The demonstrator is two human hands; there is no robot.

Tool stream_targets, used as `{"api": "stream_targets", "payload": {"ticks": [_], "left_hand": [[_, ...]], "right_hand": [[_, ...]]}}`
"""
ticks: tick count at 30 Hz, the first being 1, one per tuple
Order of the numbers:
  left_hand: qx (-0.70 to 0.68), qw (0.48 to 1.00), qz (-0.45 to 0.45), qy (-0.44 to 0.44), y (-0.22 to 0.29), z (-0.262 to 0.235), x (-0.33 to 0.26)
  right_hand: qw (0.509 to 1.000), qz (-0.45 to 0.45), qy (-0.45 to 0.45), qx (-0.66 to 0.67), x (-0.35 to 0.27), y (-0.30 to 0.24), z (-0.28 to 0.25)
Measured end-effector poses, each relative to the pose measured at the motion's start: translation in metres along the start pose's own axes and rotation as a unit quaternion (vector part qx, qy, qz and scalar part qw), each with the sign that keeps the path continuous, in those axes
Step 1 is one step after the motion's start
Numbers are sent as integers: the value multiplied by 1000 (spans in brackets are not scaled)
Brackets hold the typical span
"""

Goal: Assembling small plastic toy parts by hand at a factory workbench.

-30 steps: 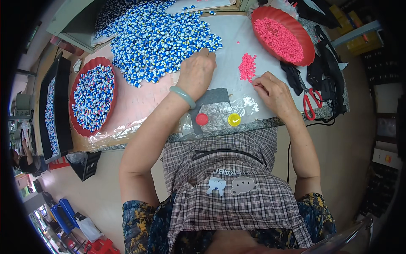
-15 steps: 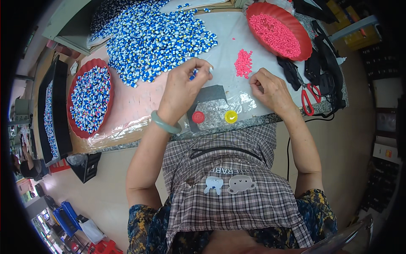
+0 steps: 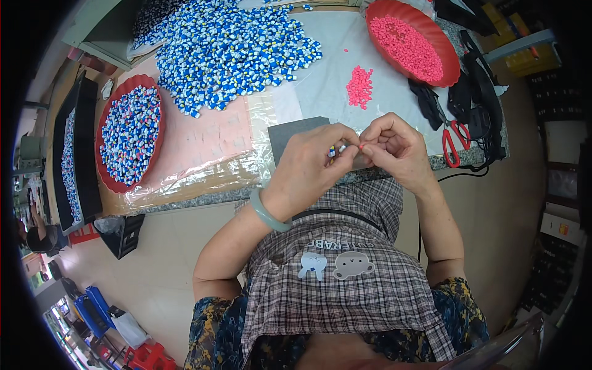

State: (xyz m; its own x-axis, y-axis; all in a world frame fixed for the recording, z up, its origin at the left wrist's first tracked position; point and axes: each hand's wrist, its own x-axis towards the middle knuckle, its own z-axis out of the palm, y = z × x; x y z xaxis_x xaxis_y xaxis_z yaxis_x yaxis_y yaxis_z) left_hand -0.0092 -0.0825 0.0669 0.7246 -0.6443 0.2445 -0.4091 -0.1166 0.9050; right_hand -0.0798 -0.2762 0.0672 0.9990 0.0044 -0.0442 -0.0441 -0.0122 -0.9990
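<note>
Small blue-and-white piece pinched between fingertips of left hand, held just above near edge of desk, over dark grey pad. Tiny pink bead clamped between thumb and forefinger of right hand, tip to tip with left, both hands closed tight on their bits and touching each other. Joining step in hand, by the look of it: pink bead being pressed onto or into the blue-and-white piece; exact seat too small to tell. Next move likely calling for firm, well-aligned push, then somewhere to drop the finished piece and a fresh pair to pick. Pale green bangle on left wrist. Just beyond the hands, small heap of pink beads; far right, red bowl of pink beads. Far and left, broad spread of blue-and-white pieces, and left again a red tray full of the same. Red-handled scissors and black straps at right edge. Clear plastic sheet over pinkish desk top, stone-like front edge. Pale tiled floor below, blue and red crates at lower left.
</note>
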Motion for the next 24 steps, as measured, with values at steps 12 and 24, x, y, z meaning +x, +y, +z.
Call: {"api": "stream_targets", "payload": {"ticks": [12, 24], "left_hand": [[-45, 995, -75, -39, 9, -7, -5], [-208, 963, -156, -66, 4, -11, -10]], "right_hand": [[987, -83, -12, -137, -5, -9, 8], [922, -263, 58, -278, -8, -7, 25]]}}
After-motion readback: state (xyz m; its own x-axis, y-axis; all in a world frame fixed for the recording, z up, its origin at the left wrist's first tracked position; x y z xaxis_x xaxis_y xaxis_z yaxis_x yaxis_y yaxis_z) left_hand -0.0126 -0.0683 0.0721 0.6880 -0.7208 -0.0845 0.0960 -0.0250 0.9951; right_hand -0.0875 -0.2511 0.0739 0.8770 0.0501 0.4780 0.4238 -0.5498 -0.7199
